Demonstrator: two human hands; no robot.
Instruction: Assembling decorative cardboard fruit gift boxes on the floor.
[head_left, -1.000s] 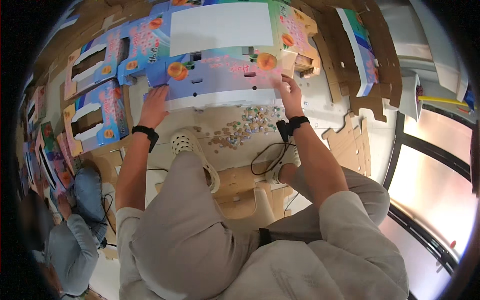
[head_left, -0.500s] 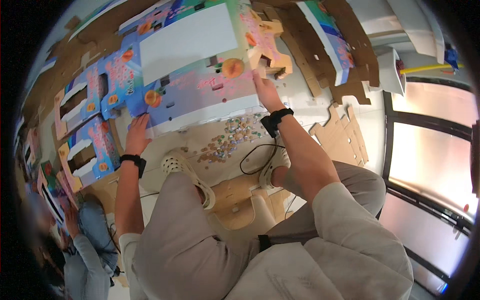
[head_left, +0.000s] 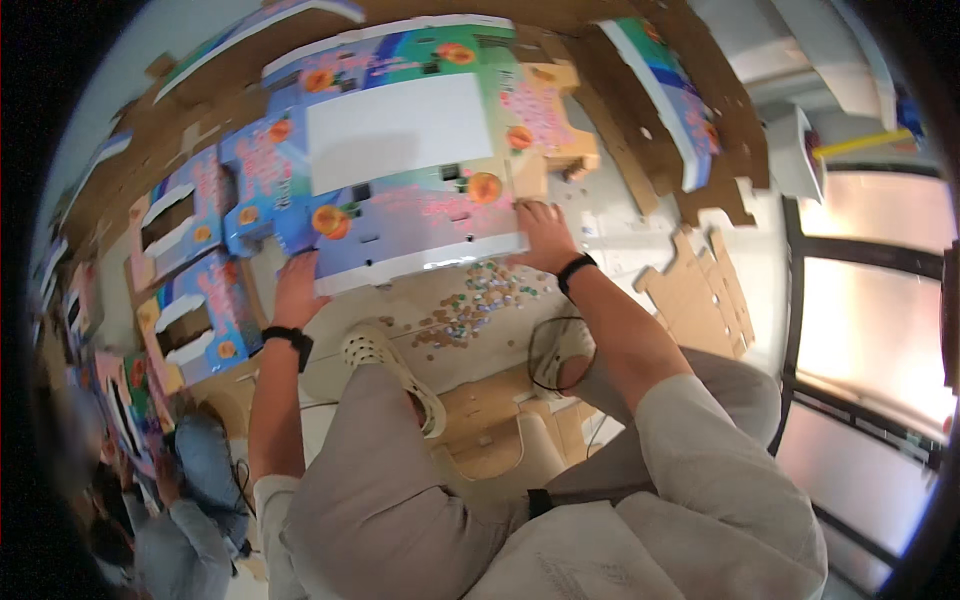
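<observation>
A flattened cardboard box blank, printed blue, green and purple with peach pictures and a white panel, lies in front of me. My left hand grips its near left corner, fingertips at the edge. My right hand is closed around the near right corner, beside the tan printed side flap. Parts of the fingers on both hands are hidden by the board or by the hands themselves. Just past my feet, many small cut-out cardboard bits are scattered on the floor beneath the near edge.
Printed cut-out pieces lie at the left, where another person sits handling a similar board. Brown cardboard strips and a plain cut piece are at the right. A thin black cord loops near my right shoe.
The view has shifted, and the box blank now appears lower and more fully in sight. My right hand has moved from the side flap to the near right corner. My left hand remains at the left corner.
</observation>
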